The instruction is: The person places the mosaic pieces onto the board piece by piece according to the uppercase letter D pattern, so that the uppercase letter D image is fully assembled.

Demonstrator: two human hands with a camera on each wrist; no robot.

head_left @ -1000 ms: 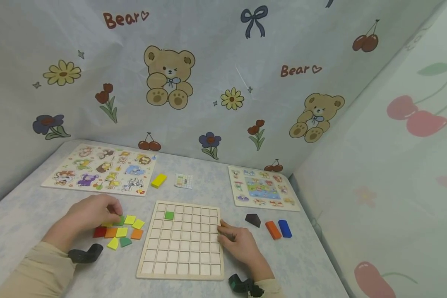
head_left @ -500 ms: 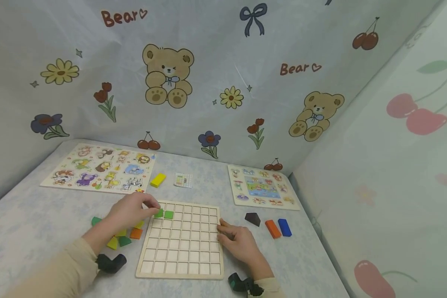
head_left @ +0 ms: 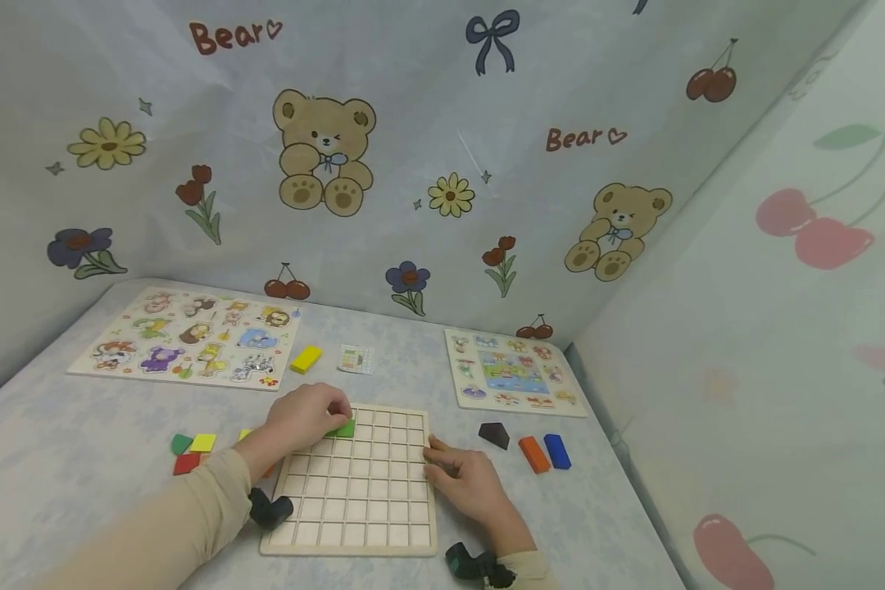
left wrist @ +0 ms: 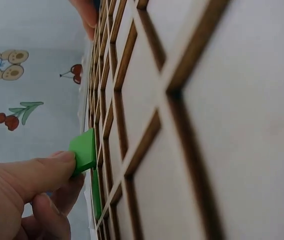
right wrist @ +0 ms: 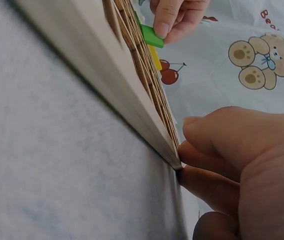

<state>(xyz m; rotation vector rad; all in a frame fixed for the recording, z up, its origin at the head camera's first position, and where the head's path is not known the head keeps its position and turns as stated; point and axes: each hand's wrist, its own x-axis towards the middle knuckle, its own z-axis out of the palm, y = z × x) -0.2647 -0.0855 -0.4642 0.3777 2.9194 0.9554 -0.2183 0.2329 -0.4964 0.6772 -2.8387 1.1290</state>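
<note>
Head view first: the left hand (head_left: 306, 416) reaches over the far left part of the wooden grid board (head_left: 354, 483), its grip pinched narrow on a small green tile (head_left: 346, 428) near the board's top edge. The tile is a little square, so it has no clear long axis from up here; it sits tilted rather than flat in a cell. The right hand (head_left: 463, 479) rests against the board's right edge, fingers curled at the rim. Loose tiles (head_left: 192, 451) in green, yellow and red lie on the worktop (head_left: 66, 442) left of the board. A dark piece (head_left: 493, 434), an orange block (head_left: 534, 454) and a blue block (head_left: 557, 451) lie to its right. A yellow block (head_left: 306, 359) sits farther back, beside an animal puzzle board (head_left: 184, 336).

Left wrist view: thumb and fingertip (left wrist: 52, 167) pinch the green tile (left wrist: 83, 150), which stands edge-on against the grid's ribs (left wrist: 132, 150), one edge lifted clear of the cells.

Right wrist view: the right hand's fingers (right wrist: 232, 145) press on the board's side edge (right wrist: 107, 85). Beyond, the left hand (right wrist: 177, 17) holds the green tile (right wrist: 149, 36) at a slant above the board.
</note>
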